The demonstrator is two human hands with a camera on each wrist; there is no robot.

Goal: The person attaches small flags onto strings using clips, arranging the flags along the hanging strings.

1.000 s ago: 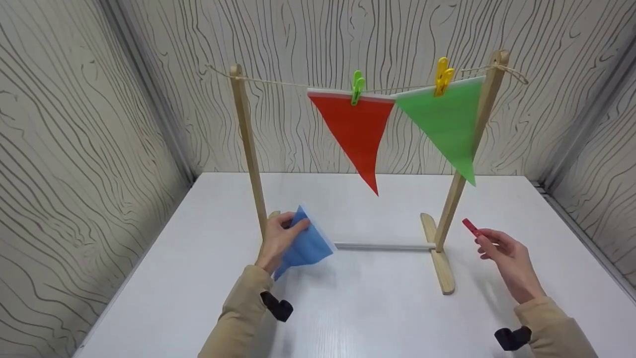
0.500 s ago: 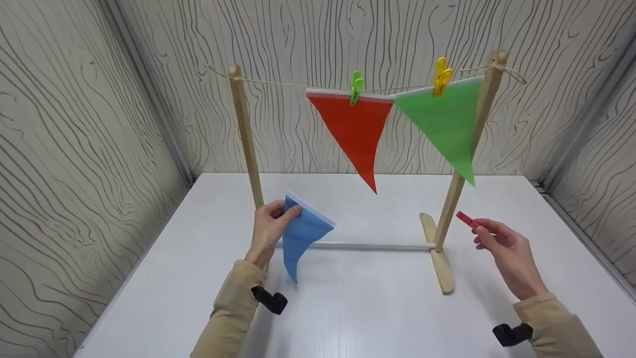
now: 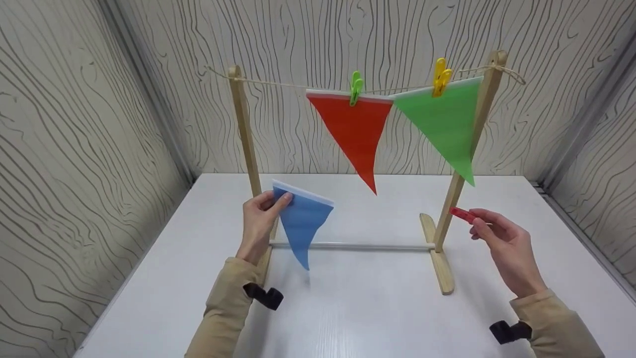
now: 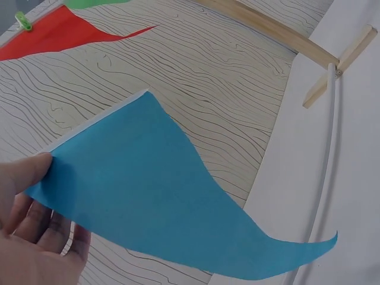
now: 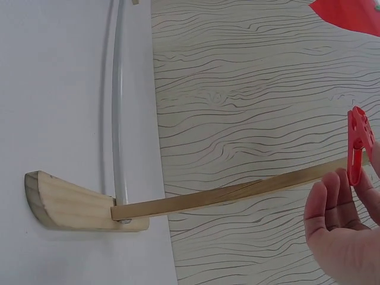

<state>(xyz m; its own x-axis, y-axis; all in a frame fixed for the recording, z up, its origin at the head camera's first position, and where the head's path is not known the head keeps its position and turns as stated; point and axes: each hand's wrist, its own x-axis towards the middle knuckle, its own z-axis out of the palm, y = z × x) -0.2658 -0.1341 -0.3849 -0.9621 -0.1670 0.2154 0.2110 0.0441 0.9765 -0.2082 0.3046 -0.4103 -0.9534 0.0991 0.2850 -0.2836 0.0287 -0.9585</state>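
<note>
My left hand [image 3: 259,219] pinches a blue triangular pennant [image 3: 304,214] near the left end of its white top edge, the tip hanging down in front of the white crossbar [image 3: 367,246]. In the left wrist view the pennant [image 4: 148,184] spreads out from thumb and fingers. Between thumb and fingers of my right hand [image 3: 507,248] is a red clothespin [image 3: 463,215], pointing left beside the right post. The right wrist view shows this clothespin [image 5: 358,142] side on. Overhead, a red pennant [image 3: 355,129] and a green pennant [image 3: 444,119] hang from the string [image 3: 278,83].
A green clothespin [image 3: 356,88] holds the red pennant and a yellow clothespin [image 3: 440,78] the green one. The string runs between a left wooden post [image 3: 243,124] and a right wooden post [image 3: 489,99]. Wooden feet [image 3: 443,273] stand on the white table [image 3: 367,308].
My left hand has risen and moved slightly left, and the blue pennant has swung from crumpled to hanging tip down. My right hand has moved up a little with the red clothespin.
</note>
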